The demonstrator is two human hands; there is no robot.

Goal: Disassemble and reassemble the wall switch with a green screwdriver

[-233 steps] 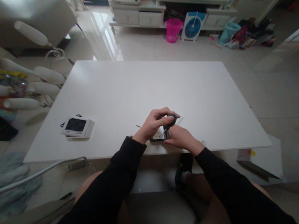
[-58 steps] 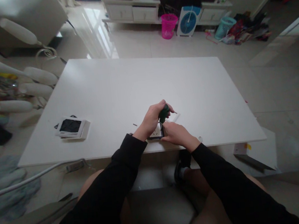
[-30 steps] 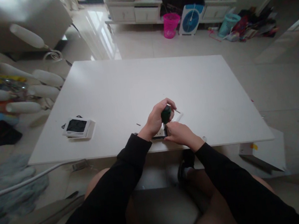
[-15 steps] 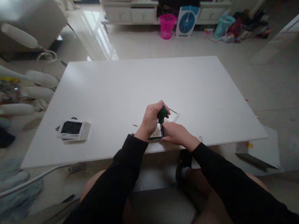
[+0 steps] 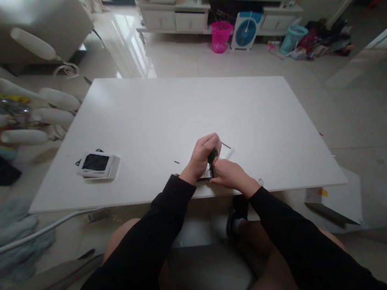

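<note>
Near the front edge of the white table, my left hand is closed over the dark green handle of a screwdriver that stands upright on a small white socket module. My right hand grips the right side of that socket module and steadies it on the table. Most of the module is hidden under both hands. A thin screw and a small white strip lie just beyond my fingers.
A white socket plate with a dark centre lies at the table's front left. A tiny dark screw lies left of my hands. A rack of white pegs stands off the left edge. A pink bin and fan stand far back.
My left hand has closed lower over the screwdriver handle, so less of the green shows. The right hand stays on the socket module. The camera shifted slightly.
</note>
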